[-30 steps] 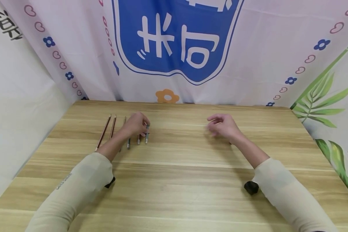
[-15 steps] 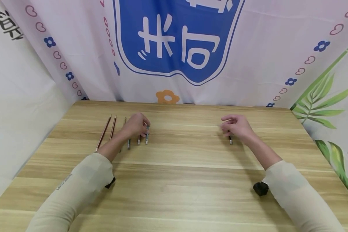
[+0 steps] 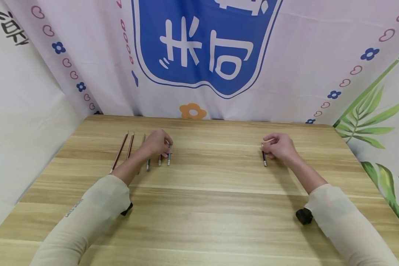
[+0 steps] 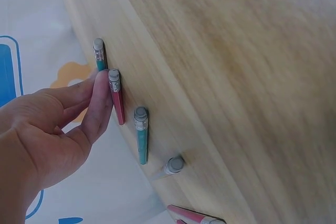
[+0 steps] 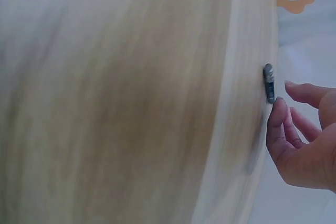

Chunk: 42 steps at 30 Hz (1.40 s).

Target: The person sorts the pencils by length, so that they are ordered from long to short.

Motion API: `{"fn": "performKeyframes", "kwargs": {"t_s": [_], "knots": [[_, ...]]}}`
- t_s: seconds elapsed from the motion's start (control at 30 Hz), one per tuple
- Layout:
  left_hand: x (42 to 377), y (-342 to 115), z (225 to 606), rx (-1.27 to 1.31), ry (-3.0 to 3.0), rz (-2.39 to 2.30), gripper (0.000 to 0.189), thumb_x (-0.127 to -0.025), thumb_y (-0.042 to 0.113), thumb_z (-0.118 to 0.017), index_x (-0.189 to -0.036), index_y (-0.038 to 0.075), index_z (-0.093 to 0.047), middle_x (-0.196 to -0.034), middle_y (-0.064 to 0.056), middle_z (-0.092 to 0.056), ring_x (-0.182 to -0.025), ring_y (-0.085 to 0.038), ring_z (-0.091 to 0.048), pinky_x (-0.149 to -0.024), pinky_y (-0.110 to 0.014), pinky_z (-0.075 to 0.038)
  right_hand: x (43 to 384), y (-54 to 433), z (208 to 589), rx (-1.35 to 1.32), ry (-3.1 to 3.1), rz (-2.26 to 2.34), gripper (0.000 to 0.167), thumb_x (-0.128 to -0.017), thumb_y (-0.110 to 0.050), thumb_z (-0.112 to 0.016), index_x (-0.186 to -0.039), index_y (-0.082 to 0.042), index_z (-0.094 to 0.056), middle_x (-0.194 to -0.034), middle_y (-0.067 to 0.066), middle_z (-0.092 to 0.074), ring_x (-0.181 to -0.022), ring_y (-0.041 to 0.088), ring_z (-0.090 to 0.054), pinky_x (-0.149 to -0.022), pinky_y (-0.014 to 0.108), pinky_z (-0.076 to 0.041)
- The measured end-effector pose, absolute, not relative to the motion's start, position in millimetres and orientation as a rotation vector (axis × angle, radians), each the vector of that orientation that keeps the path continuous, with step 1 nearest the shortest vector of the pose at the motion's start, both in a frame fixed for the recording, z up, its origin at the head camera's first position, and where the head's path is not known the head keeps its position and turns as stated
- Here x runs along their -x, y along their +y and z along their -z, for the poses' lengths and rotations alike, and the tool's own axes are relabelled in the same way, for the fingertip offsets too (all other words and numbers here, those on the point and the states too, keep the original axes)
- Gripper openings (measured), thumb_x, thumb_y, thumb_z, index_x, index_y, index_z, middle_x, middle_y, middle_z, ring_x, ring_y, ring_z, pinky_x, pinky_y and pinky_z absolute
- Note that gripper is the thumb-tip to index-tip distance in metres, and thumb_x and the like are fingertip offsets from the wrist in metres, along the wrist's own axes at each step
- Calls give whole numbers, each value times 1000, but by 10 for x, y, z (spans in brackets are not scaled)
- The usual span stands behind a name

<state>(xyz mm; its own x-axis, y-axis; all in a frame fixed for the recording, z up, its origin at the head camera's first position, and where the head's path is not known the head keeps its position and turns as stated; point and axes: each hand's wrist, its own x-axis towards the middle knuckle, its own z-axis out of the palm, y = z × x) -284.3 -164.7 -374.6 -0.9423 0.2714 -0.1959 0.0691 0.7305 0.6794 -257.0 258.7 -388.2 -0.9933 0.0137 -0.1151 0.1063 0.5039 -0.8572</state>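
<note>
My left hand (image 3: pixel 157 143) pinches a teal pencil (image 3: pixel 169 159) between thumb and fingers at the far left-centre of the table. In the left wrist view, that teal pencil (image 4: pixel 99 53) shows its metal band and eraser, while its lower part is hidden by the fingers. A red pencil (image 4: pixel 118 100) lies right beside the same fingers. On the right, a dark pencil (image 3: pixel 264 159) lies with its eraser end towards me. My right hand (image 3: pixel 280 146) is beside it, fingertips right at the pencil, thumb and forefinger parted in the right wrist view.
More pencils lie in a loose row to the left, among them a teal pencil (image 4: pixel 142 135) and a reddish-brown pencil (image 3: pixel 119 150). The wooden table (image 3: pixel 203 214) ends at the back against a printed curtain (image 3: pixel 299 74).
My right hand has moved to the right, away from the middle, and the dark pencil has come into view beside it. My left hand stays at the teal pencil.
</note>
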Motion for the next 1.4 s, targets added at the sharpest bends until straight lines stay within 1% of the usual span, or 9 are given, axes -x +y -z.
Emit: {"fn": "performKeyframes", "kwargs": {"t_s": [0.13, 0.23, 0.37, 0.7, 0.8, 0.93, 1.03, 1.23, 1.4], "knots": [[2838, -1646, 3743, -256, 2650, -1023, 34, -89, -14, -72, -122, -16, -65, -96, -23, -64, -60, -16, -68, -60, -26, -64, 2597, 2615, 3933, -85, 2712, 1418, 43, -89, -2, -78, -124, 14, -60, -86, 9, -68, -58, 9, -61, -51, 22, -58], [2838, -1644, 3741, -250, 2659, -1016, 33, -89, -14, -72, -122, -16, -66, -97, -23, -64, -61, -15, -68, -61, -26, -65, 2615, 2624, 3959, -61, 2753, 1359, 42, -89, -4, -79, -122, 13, -61, -88, 14, -70, -56, 9, -62, -49, 23, -58], [2837, -1648, 3739, -258, 2666, -1008, 33, -90, -14, -71, -122, -16, -65, -98, -25, -65, -60, -14, -68, -61, -26, -64, 2630, 2613, 3955, -47, 2782, 1301, 39, -88, -4, -78, -119, 14, -63, -91, 21, -74, -55, 9, -63, -49, 24, -59], [2820, -1640, 3734, -241, 2659, -1018, 31, -92, -15, -67, -122, -16, -65, -100, -25, -65, -61, -16, -69, -61, -26, -64, 2662, 2561, 3898, -50, 2808, 1132, 34, -90, -9, -68, -118, 10, -66, -97, 24, -74, -51, 11, -64, -49, 23, -57], [2812, -1637, 3729, -242, 2660, -1026, 31, -91, -15, -69, -121, -16, -65, -97, -24, -65, -61, -17, -69, -60, -25, -64, 2662, 2547, 3880, -61, 2790, 1141, 32, -91, -10, -68, -116, 10, -67, -96, 22, -74, -57, 11, -65, -52, 23, -59], [2816, -1635, 3730, -250, 2666, -1023, 31, -90, -15, -71, -121, -17, -65, -93, -22, -65, -61, -17, -68, -59, -25, -64, 2661, 2538, 3857, -69, 2769, 1167, 25, -92, -10, -71, -109, 9, -70, -90, 16, -74, -68, 10, -64, -56, 23, -60], [2825, -1638, 3729, -249, 2667, -1018, 32, -90, -14, -71, -122, -16, -66, -93, -22, -64, -62, -16, -68, -60, -25, -64, 2663, 2540, 3852, -62, 2749, 1195, 23, -92, -9, -72, -107, 9, -70, -85, 11, -73, -70, 11, -63, -57, 23, -59], [2831, -1646, 3735, -241, 2658, -1022, 33, -90, -14, -71, -122, -15, -66, -98, -25, -64, -63, -16, -69, -61, -26, -65, 2666, 2565, 3854, -30, 2685, 1303, 24, -94, -3, -69, -112, 12, -67, -85, 7, -72, -69, 8, -61, -57, 22, -59], [2822, -1631, 3726, -226, 2655, -1034, 33, -89, -15, -72, -122, -15, -66, -97, -25, -64, -63, -16, -68, -62, -26, -65, 2669, 2585, 3854, -33, 2635, 1376, 25, -96, -1, -66, -116, 14, -64, -87, 7, -70, -70, 8, -61, -61, 23, -62]]}}
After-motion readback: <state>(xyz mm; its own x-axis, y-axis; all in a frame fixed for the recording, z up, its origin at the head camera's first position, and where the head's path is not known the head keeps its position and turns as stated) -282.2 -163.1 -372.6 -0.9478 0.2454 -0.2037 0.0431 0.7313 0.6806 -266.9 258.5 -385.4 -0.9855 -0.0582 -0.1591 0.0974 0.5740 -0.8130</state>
